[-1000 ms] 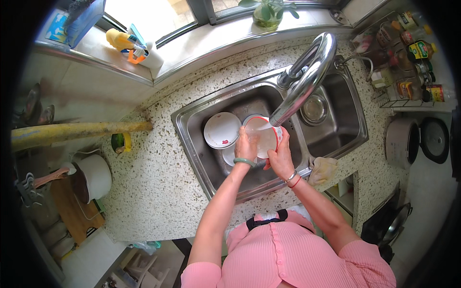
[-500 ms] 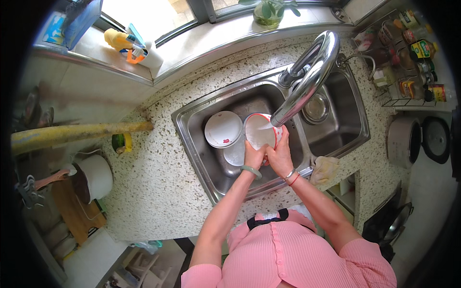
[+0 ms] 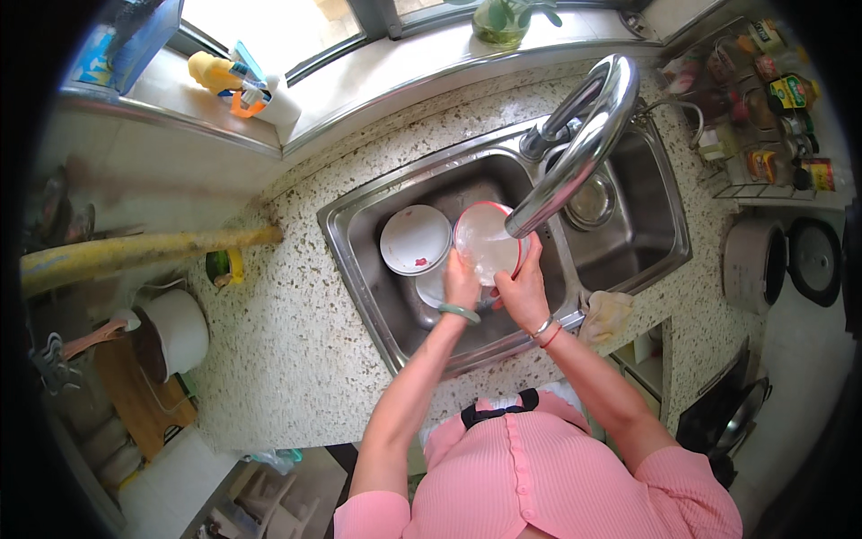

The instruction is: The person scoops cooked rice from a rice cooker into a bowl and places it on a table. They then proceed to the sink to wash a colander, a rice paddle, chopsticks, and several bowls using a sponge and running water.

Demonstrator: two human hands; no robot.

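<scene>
A white bowl with a red rim [image 3: 485, 241] is held under the faucet [image 3: 566, 175], and water falls into it. My left hand [image 3: 461, 286] grips the bowl's near left side, a green bangle on its wrist. On the near right side my right hand [image 3: 523, 289] has hold of the same bowl. Just left of it in the sink's larger basin [image 3: 422, 328] sits another white bowl [image 3: 415, 235] with a small red mark inside. Beneath these, a further white dish [image 3: 431, 287] shows only in part.
The smaller basin [image 3: 628, 256] on the right holds a round metal strainer [image 3: 590, 202]. A beige cloth [image 3: 606, 316] drapes over the sink's front right edge. A yellow pipe [image 3: 153, 250] juts in from the left above the speckled counter [image 3: 269, 359]. A white pot [image 3: 175, 332] stands at left.
My left hand has moved left, away from my right hand, along the bowl's side. The bowl has turned or tilted slightly, so its inside shows more roundly.
</scene>
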